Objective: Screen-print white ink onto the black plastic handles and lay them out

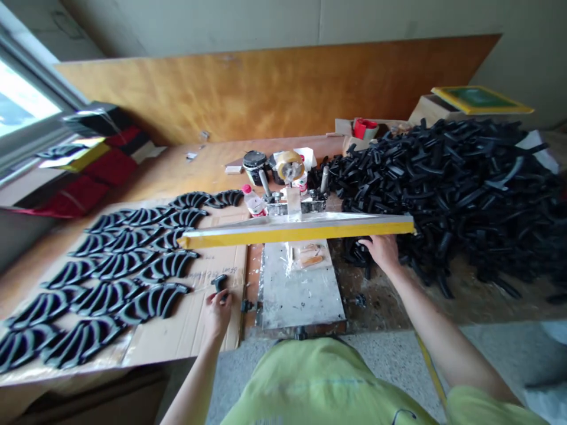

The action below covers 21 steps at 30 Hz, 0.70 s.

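Note:
My left hand (217, 310) is closed round the end of a black curved plastic piece (153, 301) on the cardboard sheet (190, 333). My right hand (383, 251) reaches into the near edge of a big heap of black curved pieces (447, 183) and its fingers close on one of them (357, 254). Between the hands lies a smeared white printing plate (299, 289). A yellow-edged screen frame (296, 229) is raised above it on a hinge clamp.
Rows of black curved pieces (110, 265) lie spread on the cardboard at left. Behind the frame stand a tape roll (290, 165), a black ink tin (254, 165) and a small bottle (253, 200). A plywood board (274, 88) leans on the wall. Red and black material (95, 165) is stacked near the window.

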Each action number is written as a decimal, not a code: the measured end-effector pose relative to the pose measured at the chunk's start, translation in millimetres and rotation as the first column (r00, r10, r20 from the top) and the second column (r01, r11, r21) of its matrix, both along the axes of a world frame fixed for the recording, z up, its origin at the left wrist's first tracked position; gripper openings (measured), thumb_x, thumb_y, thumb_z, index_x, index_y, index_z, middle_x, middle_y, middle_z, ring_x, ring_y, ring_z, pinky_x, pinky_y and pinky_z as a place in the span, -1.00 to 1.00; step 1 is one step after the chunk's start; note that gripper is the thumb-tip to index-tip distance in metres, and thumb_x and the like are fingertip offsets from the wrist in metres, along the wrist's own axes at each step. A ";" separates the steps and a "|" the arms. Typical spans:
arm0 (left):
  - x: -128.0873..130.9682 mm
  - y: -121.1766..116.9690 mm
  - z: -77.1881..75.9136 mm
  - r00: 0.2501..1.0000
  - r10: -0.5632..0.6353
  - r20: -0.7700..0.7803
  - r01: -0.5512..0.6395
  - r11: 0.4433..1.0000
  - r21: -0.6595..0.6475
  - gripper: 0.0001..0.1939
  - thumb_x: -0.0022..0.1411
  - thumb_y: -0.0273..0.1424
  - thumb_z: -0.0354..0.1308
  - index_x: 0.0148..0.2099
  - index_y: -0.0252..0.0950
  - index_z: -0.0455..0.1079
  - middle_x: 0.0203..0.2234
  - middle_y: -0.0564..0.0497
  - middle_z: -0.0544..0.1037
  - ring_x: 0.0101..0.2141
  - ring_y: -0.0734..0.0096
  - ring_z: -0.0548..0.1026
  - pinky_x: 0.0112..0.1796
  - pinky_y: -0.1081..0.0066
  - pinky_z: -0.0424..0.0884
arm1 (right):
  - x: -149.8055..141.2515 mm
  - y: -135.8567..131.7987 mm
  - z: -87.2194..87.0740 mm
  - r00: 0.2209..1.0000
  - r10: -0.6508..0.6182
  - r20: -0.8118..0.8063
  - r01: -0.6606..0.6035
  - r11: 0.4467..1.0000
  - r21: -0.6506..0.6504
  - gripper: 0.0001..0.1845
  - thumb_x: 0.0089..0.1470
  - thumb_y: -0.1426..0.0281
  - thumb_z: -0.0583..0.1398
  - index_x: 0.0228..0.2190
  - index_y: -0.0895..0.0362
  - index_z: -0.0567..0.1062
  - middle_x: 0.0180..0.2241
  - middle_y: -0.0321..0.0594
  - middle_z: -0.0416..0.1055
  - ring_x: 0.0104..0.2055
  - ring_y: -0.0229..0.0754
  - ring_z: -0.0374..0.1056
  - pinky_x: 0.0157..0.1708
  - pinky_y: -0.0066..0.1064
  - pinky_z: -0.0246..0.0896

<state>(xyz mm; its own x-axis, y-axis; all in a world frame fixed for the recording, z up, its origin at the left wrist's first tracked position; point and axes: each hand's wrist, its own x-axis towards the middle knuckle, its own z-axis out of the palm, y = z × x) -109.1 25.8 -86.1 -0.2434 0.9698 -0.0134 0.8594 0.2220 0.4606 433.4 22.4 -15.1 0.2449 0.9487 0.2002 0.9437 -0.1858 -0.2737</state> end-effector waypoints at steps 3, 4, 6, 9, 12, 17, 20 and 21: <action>-2.4 2.9 -3.1 0.996 -0.053 0.072 0.050 0.998 0.040 -0.58 0.17 -0.22 0.02 -0.07 -0.40 0.46 -0.09 -0.19 0.38 -0.47 0.49 0.41 -0.21 0.29 0.43 | -65.8 5.9 6.5 0.957 0.260 -0.129 -0.257 0.966 0.040 -0.67 0.14 0.31 0.18 -0.04 0.05 0.48 -0.07 -0.19 0.46 0.01 -0.08 0.26 0.06 -0.28 0.08; -3.4 3.4 -4.7 0.995 -0.062 0.082 0.058 0.997 0.053 -0.59 0.16 -0.23 0.04 -0.08 -0.39 0.47 -0.08 -0.19 0.38 -0.47 0.49 0.41 -0.21 0.29 0.44 | -87.6 9.0 7.2 0.924 0.346 -0.161 -0.343 0.938 0.046 -0.67 0.14 0.32 0.18 -0.04 0.02 0.48 -0.08 -0.23 0.46 -0.01 -0.10 0.27 0.05 -0.30 0.10; -4.9 2.5 -8.2 0.991 -0.078 0.111 0.071 0.995 0.063 -0.62 0.14 -0.24 0.06 -0.09 -0.36 0.48 -0.07 -0.18 0.38 -0.47 0.49 0.41 -0.20 0.28 0.45 | -123.4 16.8 6.5 0.861 0.469 -0.194 -0.470 0.882 0.046 -0.71 0.14 0.36 0.18 -0.07 0.02 0.51 -0.12 -0.24 0.48 -0.03 -0.12 0.27 0.03 -0.30 0.11; -4.0 -3.0 -9.6 0.983 -0.083 0.163 0.075 0.996 0.051 -0.63 0.15 -0.23 0.08 -0.09 -0.34 0.48 -0.03 -0.18 0.35 -0.49 0.53 0.41 -0.22 0.28 0.46 | -150.1 27.6 2.7 0.814 0.543 -0.208 -0.554 0.833 0.007 -0.73 0.16 0.39 0.15 -0.11 0.05 0.54 -0.16 -0.20 0.47 -0.05 -0.10 0.26 0.01 -0.28 0.12; 5.0 -5.6 5.4 0.983 -0.049 0.175 0.027 0.992 0.123 -0.62 0.15 -0.23 0.10 -0.06 -0.33 0.47 0.01 -0.20 0.33 -0.40 0.45 0.44 -0.20 0.25 0.46 | -152.7 31.1 0.9 0.818 0.536 -0.208 -0.555 0.831 -0.037 -0.70 0.20 0.39 0.10 -0.08 0.04 0.53 -0.15 -0.17 0.46 -0.02 -0.08 0.25 0.02 -0.25 0.13; 56.6 20.9 93.8 0.904 -0.082 0.419 -0.028 0.968 0.250 -0.58 0.19 -0.12 0.08 -0.07 -0.31 0.45 -0.07 -0.16 0.40 -0.20 0.33 0.44 -0.23 0.32 0.46 | -148.9 27.1 -0.5 0.841 0.507 -0.188 -0.520 0.854 -0.021 -0.61 0.22 0.37 0.06 0.06 0.02 0.44 0.16 -0.18 0.26 0.19 -0.09 0.12 0.19 -0.19 0.00; 106.2 45.7 164.4 0.668 -0.260 0.697 0.049 0.950 0.307 -0.49 0.25 -0.06 -0.01 0.08 -0.31 0.33 -0.29 -0.04 0.48 -0.33 0.45 0.46 -0.26 0.38 0.45 | -153.7 25.6 -6.7 0.826 0.526 -0.205 -0.542 0.839 -0.032 -0.51 0.22 0.30 0.08 0.16 0.06 0.31 0.27 -0.16 0.11 0.30 -0.08 -0.04 0.25 -0.16 -0.09; 122.0 52.0 184.5 0.562 -0.300 0.771 0.076 0.947 0.313 -0.48 0.28 -0.05 -0.07 0.07 -0.33 0.32 -0.33 -0.02 0.48 -0.40 0.49 0.45 -0.31 0.40 0.45 | -154.9 25.3 -9.5 0.816 0.537 -0.213 -0.556 0.830 -0.037 -0.49 0.21 0.28 0.09 0.17 0.07 0.30 0.28 -0.15 0.09 0.33 -0.07 -0.09 0.26 -0.14 -0.10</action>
